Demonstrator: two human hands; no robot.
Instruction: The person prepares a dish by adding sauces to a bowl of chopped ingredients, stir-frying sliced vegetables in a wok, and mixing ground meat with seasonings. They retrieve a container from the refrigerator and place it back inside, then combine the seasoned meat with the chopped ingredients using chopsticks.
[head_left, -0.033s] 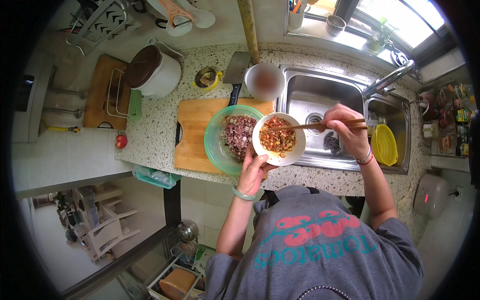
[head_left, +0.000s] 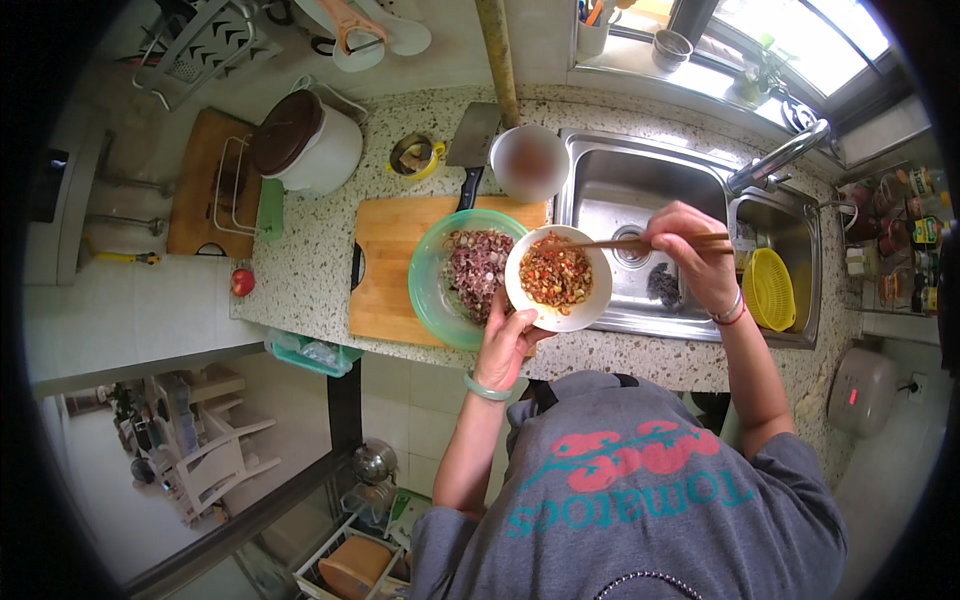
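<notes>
My left hand [head_left: 504, 345] grips a white bowl [head_left: 603, 290] by its near left edge, thumb on the rim. Inside lies a chopped, saucy mix [head_left: 556, 274] of red and pale bits. Wooden chopsticks [head_left: 625, 243] are pinched in my right hand [head_left: 694, 255], over the sink's near side; their tips reach the far part of the mix. Just left of the white bowl, touching or slightly overlapped by it, a green translucent bowl [head_left: 427, 300] holds chopped purple-and-white pieces [head_left: 476, 268]. It stands on a wooden cutting board [head_left: 385, 240].
A cleaver [head_left: 472, 140] and a pale bowl [head_left: 530, 190] with blurred contents lie beyond the board. To the right is a steel sink [head_left: 640, 165] with a faucet [head_left: 765, 170] and yellow basket [head_left: 769, 290]. A lidded white pot [head_left: 335, 150], small yellow-handled cup [head_left: 432, 170] and apple [head_left: 242, 283] stand left.
The chopstick tips have shifted slightly toward the far rim of the white bowl, and my right hand has risen a little. My left hand and the bowls stay in place.
</notes>
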